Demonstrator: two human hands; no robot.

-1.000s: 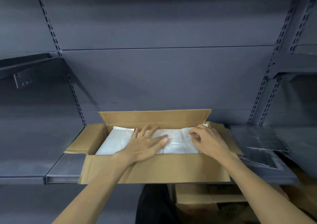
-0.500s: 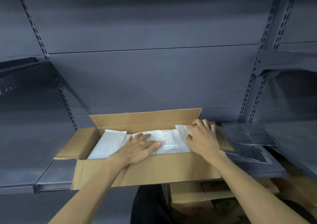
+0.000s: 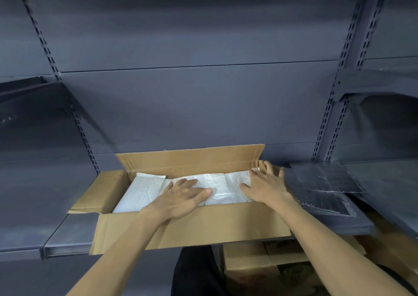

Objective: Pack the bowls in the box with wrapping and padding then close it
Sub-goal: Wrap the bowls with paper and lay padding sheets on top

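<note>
Bowls are hidden; we think they lie under the white padding (image 3: 217, 186) in the box (image 3: 192, 225) on the shelf (image 3: 67, 234). Our left hand (image 3: 183, 197) and right hand (image 3: 265, 186) press it flat, fingers straight. Flaps are open, so closing is left.

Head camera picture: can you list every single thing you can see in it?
cardboard box: one, brown, open, on the shelf in the middle
white padding: several overlapping sheets, white, covering the inside of the box; no bowls show
shelf: one, dark grey, under the box
shelving back wall: dark grey panels with slotted uprights
plastic-wrapped sheets: a few, dark and shiny, on the shelf right of the box
lower boxes: brown cardboard, count unclear, below the shelf
left hand: flat on the padding, mid box
right hand: fingers spread at the box's right end
</note>
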